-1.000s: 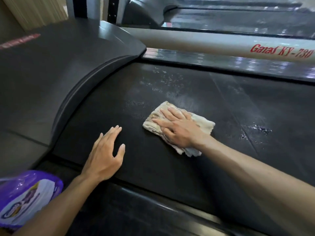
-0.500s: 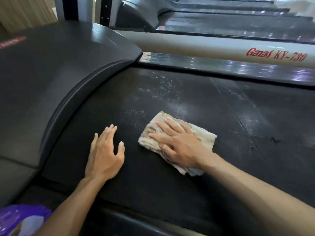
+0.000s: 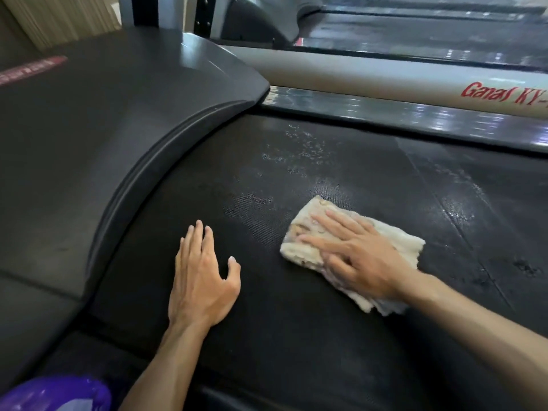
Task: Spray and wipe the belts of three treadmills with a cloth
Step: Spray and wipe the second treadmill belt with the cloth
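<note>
A black treadmill belt [image 3: 267, 321] fills the middle of the head view, with wet spray droplets [image 3: 296, 149] near its far edge. A folded, stained cream cloth [image 3: 397, 241] lies flat on the belt. My right hand [image 3: 355, 256] presses down on the cloth with fingers spread, pointing left. Flat on the bare belt to the left of the cloth rests my left hand [image 3: 201, 274], fingers apart, holding nothing.
The dark grey motor cover [image 3: 103, 129] curves along the belt's left side. A shiny side rail [image 3: 385, 114] and a beige frame bar with red lettering [image 3: 370, 75] border the far edge. Another treadmill belt [image 3: 415, 34] lies beyond. A purple spray bottle [image 3: 56, 396] shows at bottom left.
My right hand has slid the cloth a little to the right and nearer across the belt. My left hand has stayed flat in about the same spot. The camera has shifted.
</note>
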Demonstrator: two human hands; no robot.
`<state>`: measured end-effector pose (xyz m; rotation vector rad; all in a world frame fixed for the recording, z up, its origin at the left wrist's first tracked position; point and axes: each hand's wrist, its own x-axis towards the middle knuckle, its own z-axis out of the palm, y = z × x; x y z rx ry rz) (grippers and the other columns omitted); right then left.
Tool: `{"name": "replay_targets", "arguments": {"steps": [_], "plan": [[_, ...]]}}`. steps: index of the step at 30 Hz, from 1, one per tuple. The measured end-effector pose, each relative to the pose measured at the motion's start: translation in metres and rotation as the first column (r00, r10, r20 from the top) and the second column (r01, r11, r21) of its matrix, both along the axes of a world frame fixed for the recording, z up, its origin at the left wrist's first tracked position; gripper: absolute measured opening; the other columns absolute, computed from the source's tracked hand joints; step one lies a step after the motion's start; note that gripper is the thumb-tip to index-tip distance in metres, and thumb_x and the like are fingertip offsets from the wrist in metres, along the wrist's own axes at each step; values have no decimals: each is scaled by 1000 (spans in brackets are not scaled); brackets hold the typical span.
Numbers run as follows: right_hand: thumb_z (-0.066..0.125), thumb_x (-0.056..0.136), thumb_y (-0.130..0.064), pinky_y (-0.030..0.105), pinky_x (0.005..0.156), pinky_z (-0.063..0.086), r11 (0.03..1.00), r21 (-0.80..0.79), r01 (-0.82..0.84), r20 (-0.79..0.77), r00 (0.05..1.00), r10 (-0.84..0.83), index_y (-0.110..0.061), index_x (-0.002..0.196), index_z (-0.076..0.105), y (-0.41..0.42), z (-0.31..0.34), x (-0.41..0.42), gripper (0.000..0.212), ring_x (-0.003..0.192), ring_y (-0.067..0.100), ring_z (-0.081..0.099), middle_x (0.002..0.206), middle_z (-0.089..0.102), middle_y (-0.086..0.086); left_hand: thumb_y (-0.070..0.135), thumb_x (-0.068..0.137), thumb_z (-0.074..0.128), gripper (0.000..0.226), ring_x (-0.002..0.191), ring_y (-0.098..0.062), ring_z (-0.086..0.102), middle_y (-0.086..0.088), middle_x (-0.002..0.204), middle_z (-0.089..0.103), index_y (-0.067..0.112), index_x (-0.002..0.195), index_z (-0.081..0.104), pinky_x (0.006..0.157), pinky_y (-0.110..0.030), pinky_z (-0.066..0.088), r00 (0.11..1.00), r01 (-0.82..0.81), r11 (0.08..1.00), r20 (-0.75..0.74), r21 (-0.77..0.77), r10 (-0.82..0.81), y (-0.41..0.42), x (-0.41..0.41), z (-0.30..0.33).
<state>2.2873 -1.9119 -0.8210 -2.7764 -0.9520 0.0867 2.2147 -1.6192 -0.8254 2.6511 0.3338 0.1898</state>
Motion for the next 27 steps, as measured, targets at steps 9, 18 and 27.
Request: {"name": "replay_targets", "arguments": {"steps": [9, 18, 27], "plan": [[10, 95, -56, 48, 127, -4, 999, -32, 3, -33, 999, -4, -58, 155, 26, 50, 9, 3, 62, 159, 13, -4, 172, 7, -12, 37, 98, 52, 77, 156, -13, -2, -2, 170, 7, 8, 161, 18, 127, -36, 7, 1000, -6, 1000, -8, -1, 6, 0, 1, 2], [19, 103, -52, 52, 127, -2, 977, -70, 204, -79, 975, -209, -62, 154, 19, 55, 12, 52, 52, 159, 12, -7, 173, 3, -14, 38, 98, 51, 77, 156, -14, -2, -2, 170, 5, 9, 161, 17, 127, -35, 7, 1000, -12, 1000, -4, 6, 12, -1, 0, 4], [16, 96, -55, 42, 128, 2, 995, -15, 103, -31, 994, -103, -79, 139, 16, 6, 4, 17, 49, 156, 0, -10, 168, 3, -23, 38, 98, 49, 78, 156, -14, -4, -2, 170, 3, 10, 162, 14, 128, -38, 8, 1000, -6, 1000, 0, -8, 6, 0, 0, 3]]}}
